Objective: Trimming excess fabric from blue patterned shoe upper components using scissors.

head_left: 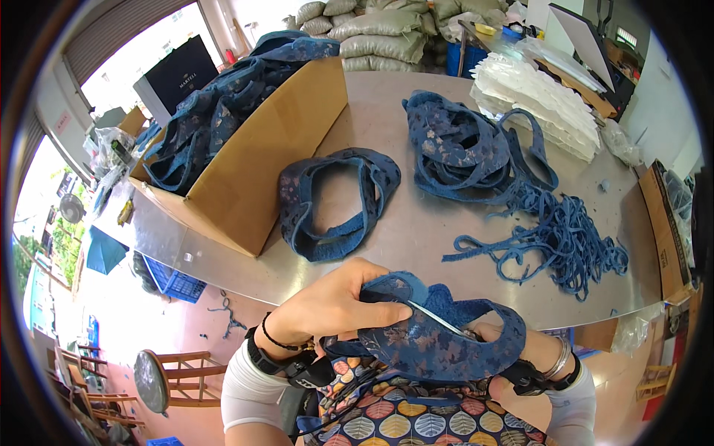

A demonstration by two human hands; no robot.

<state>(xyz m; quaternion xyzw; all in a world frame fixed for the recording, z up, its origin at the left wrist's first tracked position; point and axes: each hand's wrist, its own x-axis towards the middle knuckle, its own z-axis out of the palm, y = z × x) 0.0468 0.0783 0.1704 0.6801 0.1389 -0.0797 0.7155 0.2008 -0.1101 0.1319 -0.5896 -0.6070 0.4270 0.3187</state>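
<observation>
My left hand (346,301) pinches the upper edge of a blue floral fabric band (439,353), thumb in front and fingers behind. The band forms a loop just above my lap, off the table's near edge. My right hand (487,332) is on the band's right side, mostly hidden behind the fabric. From it a slim metal blade of what look like scissors (440,320) lies along the fabric's edge, its tip close to my left thumb. Ahead on the table lies another fabric loop (379,182).
A cardboard box (253,171) heaped with blue fabric bands stands at the left on the metal table (364,111). To the right lie a pile of bands (454,141), tangled trimmed strips (565,238) and stacked white sheets (535,97). A round stool (152,383) stands at lower left.
</observation>
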